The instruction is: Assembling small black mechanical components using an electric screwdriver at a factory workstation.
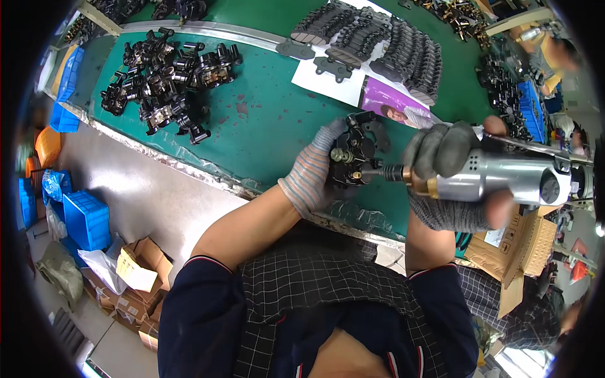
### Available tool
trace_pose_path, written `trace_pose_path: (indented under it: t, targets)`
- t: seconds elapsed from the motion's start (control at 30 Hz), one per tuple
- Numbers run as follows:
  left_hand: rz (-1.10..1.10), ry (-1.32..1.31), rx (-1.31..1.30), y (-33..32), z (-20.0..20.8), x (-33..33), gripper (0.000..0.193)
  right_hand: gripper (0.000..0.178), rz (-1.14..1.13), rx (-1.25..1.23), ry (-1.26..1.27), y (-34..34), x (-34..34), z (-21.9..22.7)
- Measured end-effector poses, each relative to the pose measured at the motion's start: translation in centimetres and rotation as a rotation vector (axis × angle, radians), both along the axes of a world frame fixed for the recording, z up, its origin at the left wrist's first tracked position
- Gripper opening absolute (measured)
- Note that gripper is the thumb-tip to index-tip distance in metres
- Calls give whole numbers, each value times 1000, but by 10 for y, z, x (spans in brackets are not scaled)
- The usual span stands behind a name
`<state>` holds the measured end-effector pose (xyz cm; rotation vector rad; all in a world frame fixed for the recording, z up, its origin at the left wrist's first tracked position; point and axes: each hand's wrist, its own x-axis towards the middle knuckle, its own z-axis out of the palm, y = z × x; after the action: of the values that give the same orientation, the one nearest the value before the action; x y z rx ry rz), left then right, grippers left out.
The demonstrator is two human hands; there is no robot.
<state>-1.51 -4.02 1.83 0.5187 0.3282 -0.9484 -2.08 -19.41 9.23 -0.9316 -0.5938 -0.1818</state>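
Note:
My left hand (313,164), in a striped knit glove, grips a black brake caliper (353,148) over the green table. In my right hand (444,151), gloved in dark grey with bare fingertips, is a silver pneumatic screwdriver (504,179) lying level. Its bit reaches left to a brass-coloured fitting on the caliper's near side; whether it is seated there I cannot tell. Part of the caliper is hidden behind my left fingers. A pile of black brake calipers (167,79) lies at the left of the table. Rows of dark brake pads (368,44) stand at the back.
The green table (265,113) has a metal rail behind and a worn near edge. A purple printed sheet (387,99) lies beyond the caliper. Cardboard boxes (504,242) stand at the right; blue crates (86,217) and an open carton (145,261) are at the floor left.

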Motion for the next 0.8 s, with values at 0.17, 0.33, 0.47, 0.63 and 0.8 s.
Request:
trace_pose_path:
  t: [0.17,0.33,0.47,0.63,0.8]
  targets:
    - [30,-30,73,-10,2,-5,62,74,-130,-25,65,-2,-22,-2]
    - [25,0,87,-22,-9,-11,61,72,-122,-87,72,-5,-27,-9]
    - [33,39,82,-17,-9,-2,59,68,-58,-30,44,-6,-16,-22]
    - [129,17,49,-25,-15,5,61,66,-100,43,52,5,-5,-28]
    - [-87,-37,185,-2,-5,42,54,71,-10,100,-3,-14,22,-5]
